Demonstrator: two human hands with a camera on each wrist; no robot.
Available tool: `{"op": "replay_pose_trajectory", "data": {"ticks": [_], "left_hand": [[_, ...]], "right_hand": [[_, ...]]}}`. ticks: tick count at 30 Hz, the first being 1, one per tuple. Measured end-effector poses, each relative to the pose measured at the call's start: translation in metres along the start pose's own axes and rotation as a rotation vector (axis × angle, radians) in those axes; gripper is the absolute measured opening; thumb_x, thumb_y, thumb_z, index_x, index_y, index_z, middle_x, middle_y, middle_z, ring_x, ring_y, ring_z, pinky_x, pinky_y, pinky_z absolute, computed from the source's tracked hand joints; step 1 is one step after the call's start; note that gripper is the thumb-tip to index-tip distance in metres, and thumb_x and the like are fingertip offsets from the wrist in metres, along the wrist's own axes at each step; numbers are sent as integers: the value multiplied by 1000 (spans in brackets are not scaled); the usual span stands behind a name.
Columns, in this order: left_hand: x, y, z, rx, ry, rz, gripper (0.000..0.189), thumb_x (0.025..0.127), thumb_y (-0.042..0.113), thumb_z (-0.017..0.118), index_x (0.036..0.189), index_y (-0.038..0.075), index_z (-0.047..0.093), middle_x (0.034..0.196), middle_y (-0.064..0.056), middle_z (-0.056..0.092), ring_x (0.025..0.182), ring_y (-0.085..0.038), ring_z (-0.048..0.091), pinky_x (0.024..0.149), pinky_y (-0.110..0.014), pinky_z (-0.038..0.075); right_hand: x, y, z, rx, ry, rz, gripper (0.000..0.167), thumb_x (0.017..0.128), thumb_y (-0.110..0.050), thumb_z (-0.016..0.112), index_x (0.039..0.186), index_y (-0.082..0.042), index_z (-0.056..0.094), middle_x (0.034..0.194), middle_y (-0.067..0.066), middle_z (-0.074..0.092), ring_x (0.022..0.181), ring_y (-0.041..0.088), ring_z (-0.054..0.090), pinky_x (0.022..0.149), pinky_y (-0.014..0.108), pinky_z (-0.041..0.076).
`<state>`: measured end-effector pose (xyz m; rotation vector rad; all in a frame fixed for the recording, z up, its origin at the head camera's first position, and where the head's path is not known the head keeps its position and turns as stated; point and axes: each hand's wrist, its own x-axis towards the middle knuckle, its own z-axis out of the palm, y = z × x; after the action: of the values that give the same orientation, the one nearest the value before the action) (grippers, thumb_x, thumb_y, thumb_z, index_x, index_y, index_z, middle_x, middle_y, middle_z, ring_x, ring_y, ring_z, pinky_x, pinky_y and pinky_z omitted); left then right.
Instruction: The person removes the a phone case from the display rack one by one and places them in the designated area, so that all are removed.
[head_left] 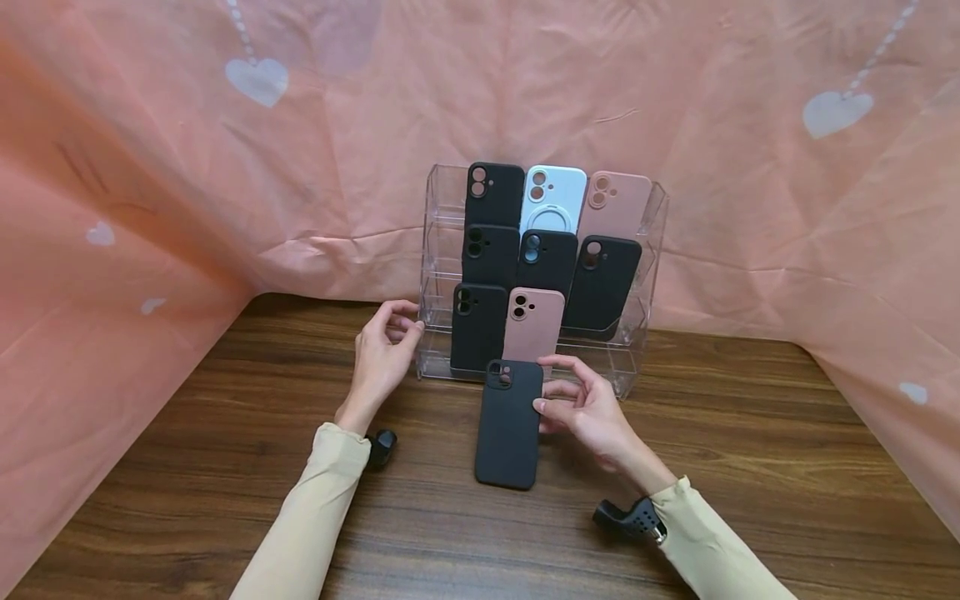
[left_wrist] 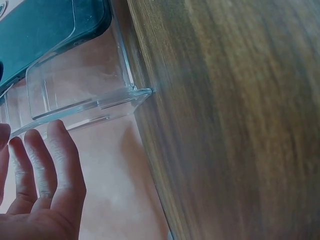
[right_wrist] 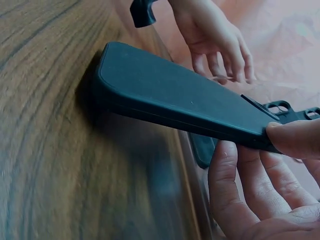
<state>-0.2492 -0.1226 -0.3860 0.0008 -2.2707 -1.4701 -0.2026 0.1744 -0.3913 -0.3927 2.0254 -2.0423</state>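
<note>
My right hand pinches a black phone case by its right edge, thumb on the face and fingers behind. The case is tilted in front of a clear acrylic tiered stand, its camera cutout upward. In the right wrist view, the thumb presses near the camera end of the case. My left hand rests its bent fingertips at the stand's left side wall. The left wrist view shows those fingers against the clear panel, with the thumb partly out of frame.
On the stand's tiers lean several cases: black ones, a white one with a ring, and pink ones. The lowest tier's right part holds no case. Brown wooden table lies below; pink heart-patterned cloth hangs behind and at the sides.
</note>
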Motion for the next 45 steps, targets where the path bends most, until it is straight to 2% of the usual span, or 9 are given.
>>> {"op": "replay_pose_trajectory", "data": {"ticks": [13,19,26,33,37,45], "left_hand": [[2,0,-1,5,-11,-3,21,95,16,71,115,15,68,91,-9,72,77,-18,69,64,-22,54],[2,-1,-1,10,-15,-3,22,94,17,71,116,15,68,92,-9,72,78,-18,70,66,-22,53],[2,-1,-1,-5,-15,-9,21,94,17,71,115,16,68,91,-9,72,73,-13,69,61,-21,55],[1,1,-1,-30,-17,-15,22,94,13,70,116,13,68,91,-12,72,74,-23,72,57,-20,55],[1,1,-1,-29,-17,-13,21,94,13,70,116,13,68,92,-13,72,74,-20,71,58,-19,55],[1,2,-1,-37,-16,-11,21,94,13,69,115,13,68,91,-13,72,69,-12,68,57,-19,55]], "right_hand": [[10,5,19,0,-17,43,61,89,11,66,145,-1,43,92,0,69,73,11,68,66,38,65],[13,8,27,-23,-40,80,62,88,13,66,144,-1,45,102,12,68,76,13,72,67,42,65],[17,13,30,-93,-56,127,51,91,10,66,139,0,53,113,20,61,78,12,70,68,37,65],[21,18,28,-152,-121,160,51,92,3,68,141,1,54,131,26,53,89,13,70,73,36,65],[21,19,30,-179,-155,165,53,91,2,70,142,1,53,133,27,50,91,13,70,75,37,65],[24,17,36,-233,-180,161,54,90,3,72,141,4,54,128,27,56,91,14,72,75,37,65]]}}
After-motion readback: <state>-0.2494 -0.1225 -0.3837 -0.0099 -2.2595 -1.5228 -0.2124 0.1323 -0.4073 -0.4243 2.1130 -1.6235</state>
